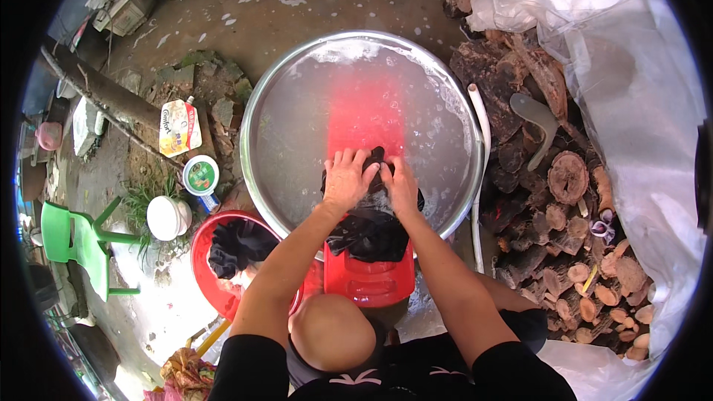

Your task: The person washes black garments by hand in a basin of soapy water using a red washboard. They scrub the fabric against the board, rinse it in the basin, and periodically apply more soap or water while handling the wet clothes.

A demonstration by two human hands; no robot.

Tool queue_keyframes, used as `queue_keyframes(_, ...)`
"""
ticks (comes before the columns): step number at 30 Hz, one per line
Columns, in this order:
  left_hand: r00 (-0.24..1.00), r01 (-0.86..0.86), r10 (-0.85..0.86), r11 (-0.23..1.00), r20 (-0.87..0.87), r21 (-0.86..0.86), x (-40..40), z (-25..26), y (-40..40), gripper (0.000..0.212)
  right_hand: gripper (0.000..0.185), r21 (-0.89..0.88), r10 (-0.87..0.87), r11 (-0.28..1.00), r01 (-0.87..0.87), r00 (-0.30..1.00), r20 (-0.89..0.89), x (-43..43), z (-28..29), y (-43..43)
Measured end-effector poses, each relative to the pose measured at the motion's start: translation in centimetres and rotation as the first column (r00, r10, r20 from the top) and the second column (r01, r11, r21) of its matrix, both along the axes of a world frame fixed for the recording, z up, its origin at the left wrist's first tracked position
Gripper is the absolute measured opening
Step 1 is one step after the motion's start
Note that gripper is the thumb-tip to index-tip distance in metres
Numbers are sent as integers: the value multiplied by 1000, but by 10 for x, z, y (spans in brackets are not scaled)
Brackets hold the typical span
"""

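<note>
A red plastic washboard (369,284) leans in a large round metal basin (252,178) of cloudy, soapy water, its upper end over the near rim. Wet black cloth (370,234) lies on the board, partly in the water. My left hand (348,178) presses on the cloth from the left, fingers bent over it. Close beside it, my right hand (400,184) has its thumb and fingers on the same cloth, pinching a fold between the two hands. The lower end of the washboard is blurred under the water.
At the left stands a red tub (203,284) holding black and pale cloth. Beyond it are a white lidded bucket (164,218), a round tub with a green label (200,176), a detergent pouch (179,128) and a green plastic chair (83,239). Right, a white hose (479,200) runs by stacked firewood (568,178).
</note>
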State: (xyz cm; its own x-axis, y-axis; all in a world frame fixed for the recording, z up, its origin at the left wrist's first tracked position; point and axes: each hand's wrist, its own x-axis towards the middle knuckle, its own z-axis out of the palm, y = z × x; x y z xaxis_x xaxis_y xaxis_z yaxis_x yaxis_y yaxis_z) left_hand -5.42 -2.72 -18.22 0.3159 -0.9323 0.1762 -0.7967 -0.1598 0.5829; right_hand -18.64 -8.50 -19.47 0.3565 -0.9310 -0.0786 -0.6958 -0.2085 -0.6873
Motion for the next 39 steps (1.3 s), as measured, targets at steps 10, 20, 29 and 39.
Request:
queue_keyframes(10, 961, 223, -196, 966, -193, 129, -26, 44, 122, 89, 41, 586, -354, 795, 154, 903, 243, -55, 7, 42)
queue_keyframes(20, 571, 20, -278, 945, -773, -325, 22, 129, 109, 43, 24, 539, -441, 841, -39, 528, 726, -88, 207, 41)
queue_keyframes(29, 854, 434, -383, 898, -353, 75, 25, 173, 140, 30, 32, 246, -209, 969, -1, 524, 826, -74, 315, 48)
queue_keyframes(39, 916, 359, -265, 875, -301, 324, -17, 146, 132, 119, 25, 136, -31, 961, -240, 397, 917, -52, 399, 75)
